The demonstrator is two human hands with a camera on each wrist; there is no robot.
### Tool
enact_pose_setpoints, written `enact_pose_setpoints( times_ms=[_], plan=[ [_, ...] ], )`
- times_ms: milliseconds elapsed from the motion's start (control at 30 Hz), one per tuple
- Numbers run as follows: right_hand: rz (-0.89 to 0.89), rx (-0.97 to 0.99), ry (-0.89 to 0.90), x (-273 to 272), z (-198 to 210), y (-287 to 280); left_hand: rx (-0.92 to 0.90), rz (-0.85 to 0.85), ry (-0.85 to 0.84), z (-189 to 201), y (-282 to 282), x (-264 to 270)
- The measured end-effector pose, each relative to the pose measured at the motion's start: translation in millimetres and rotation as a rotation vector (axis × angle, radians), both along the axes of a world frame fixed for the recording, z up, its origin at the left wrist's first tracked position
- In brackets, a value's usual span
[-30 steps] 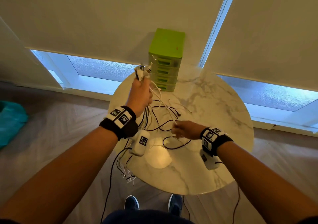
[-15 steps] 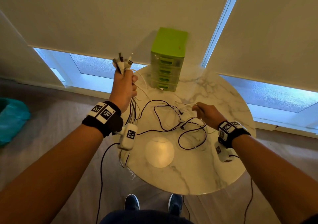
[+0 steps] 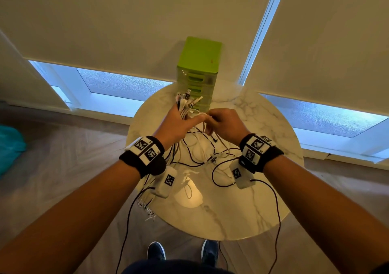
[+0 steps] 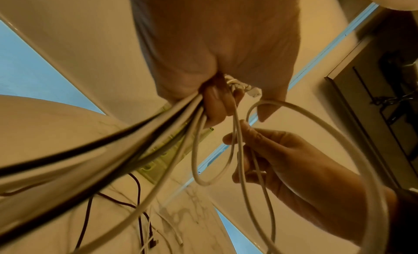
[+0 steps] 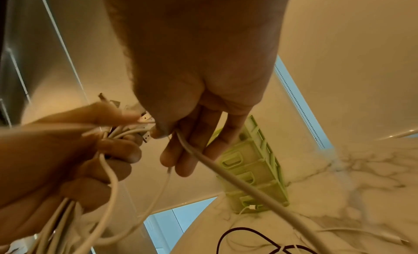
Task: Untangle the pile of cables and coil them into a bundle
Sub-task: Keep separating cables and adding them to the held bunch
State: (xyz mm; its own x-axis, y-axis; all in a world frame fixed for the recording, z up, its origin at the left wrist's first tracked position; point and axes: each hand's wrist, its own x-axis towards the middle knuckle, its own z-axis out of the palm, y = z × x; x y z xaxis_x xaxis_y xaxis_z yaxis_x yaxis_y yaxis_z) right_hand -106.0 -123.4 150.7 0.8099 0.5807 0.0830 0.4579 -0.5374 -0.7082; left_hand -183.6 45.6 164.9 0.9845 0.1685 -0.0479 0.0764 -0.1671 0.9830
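Note:
My left hand (image 3: 182, 116) is raised above the table's far side and grips a bundle of white and black cables (image 4: 158, 132), whose plugs (image 3: 188, 99) stick up out of the fist. Close against it, my right hand (image 3: 211, 120) pinches a white cable (image 5: 224, 172) between thumb and fingers, right at the bundle. In the left wrist view that cable hangs in loops (image 4: 260, 159) from the right hand (image 4: 260, 147). Loose black and white cables (image 3: 202, 156) trail from both hands onto the marble top, still crossed over one another.
The round marble table (image 3: 263, 130) carries a green drawer unit (image 3: 199, 69) at its far edge, just behind the hands. Several cable ends (image 3: 147, 208) hang over the table's near-left edge. A teal object (image 3: 10, 145) lies on the floor at left.
My right hand has lifted off the table and come up to my left hand with a white cable. My left hand has swung back right, in front of the green drawers.

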Motion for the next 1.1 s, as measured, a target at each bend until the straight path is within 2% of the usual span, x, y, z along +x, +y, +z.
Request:
enact_pose_setpoints(
  times_ms=[133, 267, 367, 467, 667, 733, 800, 833, 933, 1000, 1033, 1100],
  plan=[
    [0.103, 0.020, 0.247, -3, 1, -1, 0.073, 0.059, 0.013, 1, 16, -1],
    [0.276, -0.278, 0.340, 0, -25, -4, 0.023, 0.228, -0.007, 6, 42, -7],
    [0.280, -0.368, 0.327, -2, -40, 3, -0.001, 0.371, -0.024, 7, 71, -14],
    [0.287, -0.292, 0.303, -12, -47, 33, -0.041, 0.449, -0.073, 9, 99, -31],
    [0.425, -0.182, 0.512, -60, -77, 129, -0.010, 0.594, -0.081, 9, 154, -77],
    [0.371, -0.112, 0.693, -85, -82, 160, -0.026, 0.643, -0.079, 8, 175, -95],
    [0.360, -0.129, 0.814, -110, -94, 185, -0.079, 0.690, -0.064, 6, 195, -112],
    [0.404, -0.213, 0.779, -119, -103, 194, -0.107, 0.711, -0.051, 6, 203, -121],
    [0.671, -0.662, 0.410, -138, -131, 211, -0.100, 0.766, -0.008, 0, 228, -143],
    [0.723, -0.873, 0.264, -143, -138, 220, -0.052, 0.760, 0.022, -2, 237, -156],
    [0.696, -0.895, 0.227, -144, -137, 225, -0.032, 0.746, 0.035, -3, 240, -162],
    [0.596, -0.741, 0.229, -138, -129, 235, 0.008, 0.701, 0.043, -7, 244, -169]
  ],
)
